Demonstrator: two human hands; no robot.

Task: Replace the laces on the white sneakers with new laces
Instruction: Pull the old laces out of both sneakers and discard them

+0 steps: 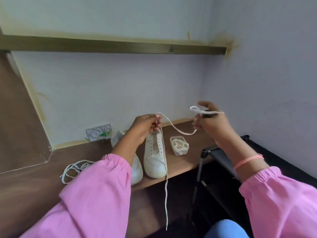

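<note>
Two white sneakers stand on the brown desk (34,182). The right sneaker (155,157) shows bare eyelets; the left sneaker (137,169) is mostly hidden behind my left forearm. My left hand (145,126) and my right hand (209,121) are raised above the shoes, each pinching one white lace (178,130). The lace sags between them, loops over my right fingers, and one long end hangs from my left hand down past the desk edge.
A small clear plastic tub (179,146) with coiled laces sits right of the sneakers. A loose white lace (75,169) lies on the desk at left. A wall socket (99,133) is behind the shoes. A dark folding stand (214,162) is off the desk's right side.
</note>
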